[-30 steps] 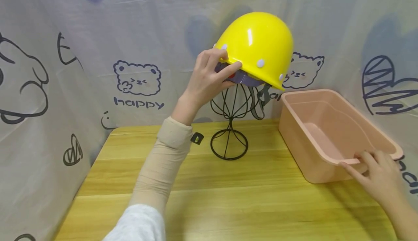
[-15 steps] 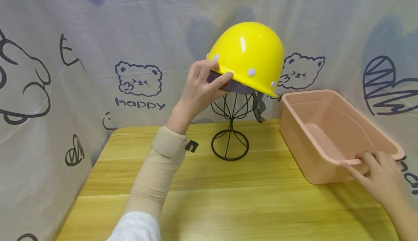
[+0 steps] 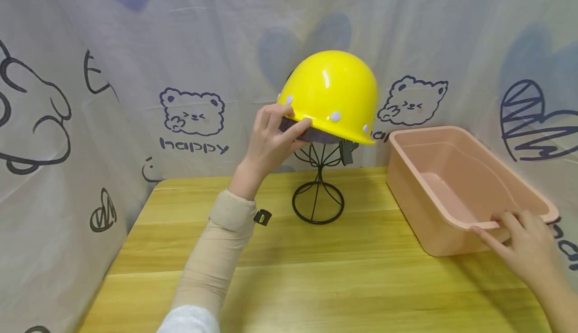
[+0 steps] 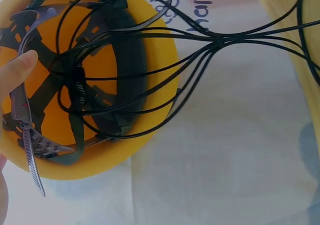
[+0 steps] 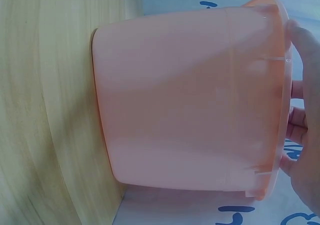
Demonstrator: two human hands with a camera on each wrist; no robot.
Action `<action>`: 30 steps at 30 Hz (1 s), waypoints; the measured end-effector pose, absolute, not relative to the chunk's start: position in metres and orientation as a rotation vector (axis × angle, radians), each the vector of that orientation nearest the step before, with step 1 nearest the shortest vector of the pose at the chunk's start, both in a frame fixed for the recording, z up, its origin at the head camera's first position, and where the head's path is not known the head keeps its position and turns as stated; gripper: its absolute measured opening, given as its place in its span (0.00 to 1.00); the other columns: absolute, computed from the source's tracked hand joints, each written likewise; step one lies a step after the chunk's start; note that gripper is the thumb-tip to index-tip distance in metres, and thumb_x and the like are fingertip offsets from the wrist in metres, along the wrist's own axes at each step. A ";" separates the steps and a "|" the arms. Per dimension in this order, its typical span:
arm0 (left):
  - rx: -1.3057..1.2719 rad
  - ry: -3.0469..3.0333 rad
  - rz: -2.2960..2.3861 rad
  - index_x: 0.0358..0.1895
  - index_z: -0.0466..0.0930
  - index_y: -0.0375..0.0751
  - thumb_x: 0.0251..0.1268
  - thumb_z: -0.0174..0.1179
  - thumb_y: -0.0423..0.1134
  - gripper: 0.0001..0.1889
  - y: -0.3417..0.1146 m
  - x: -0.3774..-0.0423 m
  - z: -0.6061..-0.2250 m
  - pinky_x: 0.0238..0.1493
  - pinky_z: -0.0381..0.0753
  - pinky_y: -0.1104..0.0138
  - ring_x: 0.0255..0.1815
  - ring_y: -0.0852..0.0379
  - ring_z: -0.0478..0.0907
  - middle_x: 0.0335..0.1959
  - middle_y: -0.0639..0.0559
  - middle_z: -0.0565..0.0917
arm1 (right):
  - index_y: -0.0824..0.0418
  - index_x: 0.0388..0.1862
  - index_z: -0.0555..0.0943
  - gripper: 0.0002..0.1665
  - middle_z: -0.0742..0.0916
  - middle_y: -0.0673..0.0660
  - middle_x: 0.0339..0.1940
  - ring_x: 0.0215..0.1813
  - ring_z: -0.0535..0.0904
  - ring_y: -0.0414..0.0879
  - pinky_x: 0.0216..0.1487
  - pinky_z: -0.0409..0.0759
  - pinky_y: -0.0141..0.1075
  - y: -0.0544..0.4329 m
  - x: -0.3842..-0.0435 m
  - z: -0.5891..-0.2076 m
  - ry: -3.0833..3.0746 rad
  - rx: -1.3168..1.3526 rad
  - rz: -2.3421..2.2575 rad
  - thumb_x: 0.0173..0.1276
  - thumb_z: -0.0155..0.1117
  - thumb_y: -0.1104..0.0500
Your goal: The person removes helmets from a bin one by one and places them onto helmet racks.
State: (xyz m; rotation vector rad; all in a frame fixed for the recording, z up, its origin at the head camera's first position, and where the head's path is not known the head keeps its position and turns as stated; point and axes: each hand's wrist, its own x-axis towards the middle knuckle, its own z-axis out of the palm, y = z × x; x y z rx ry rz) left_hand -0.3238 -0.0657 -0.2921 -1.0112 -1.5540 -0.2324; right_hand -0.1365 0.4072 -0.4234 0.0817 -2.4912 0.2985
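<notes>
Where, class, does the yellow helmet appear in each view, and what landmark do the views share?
Head: the yellow helmet is in the upper half, just right of centre.
Left wrist: upper left, its inside facing the camera.
Right wrist: not in it.
Shared landmark: the wooden tabletop.

With twelve o'clock straight ahead of the person, the stand [image 3: 319, 172] is at twelve on the far part of the table [image 3: 343, 283], and the helmet [image 3: 331, 90] is over its top, with the left hand [image 3: 273, 132] at the helmet's eight o'clock. The tub [image 3: 420, 202] is on the table at two o'clock, apart from the stand, and the right hand [image 3: 528, 245] is on the tub's near edge, at its five o'clock. A cloth [image 3: 244, 37] is behind them all at twelve, and also beside the table at nine.
</notes>
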 end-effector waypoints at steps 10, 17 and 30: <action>-1.002 -1.581 -0.234 0.53 0.71 0.56 0.48 0.76 0.49 0.29 -0.067 -0.325 -0.311 0.48 0.76 0.51 0.49 0.45 0.68 0.47 0.43 0.70 | 0.66 0.40 0.76 0.32 0.76 0.69 0.43 0.45 0.69 0.65 0.44 0.62 0.61 0.408 -0.138 -0.424 -2.490 0.086 0.296 0.62 0.63 0.36; -1.000 -1.608 -0.227 0.53 0.71 0.55 0.47 0.76 0.50 0.29 -0.067 -0.324 -0.327 0.49 0.76 0.52 0.49 0.45 0.68 0.46 0.43 0.70 | 0.66 0.40 0.76 0.33 0.76 0.69 0.42 0.44 0.69 0.65 0.45 0.62 0.61 0.408 -0.136 -0.423 -2.488 0.087 0.293 0.63 0.63 0.35; -0.962 -1.577 -0.249 0.48 0.69 0.53 0.48 0.76 0.48 0.28 -0.065 -0.325 -0.347 0.49 0.76 0.53 0.46 0.46 0.67 0.42 0.44 0.69 | 0.66 0.40 0.76 0.33 0.75 0.68 0.41 0.44 0.68 0.65 0.44 0.61 0.61 0.408 -0.137 -0.424 -2.494 0.083 0.300 0.63 0.63 0.36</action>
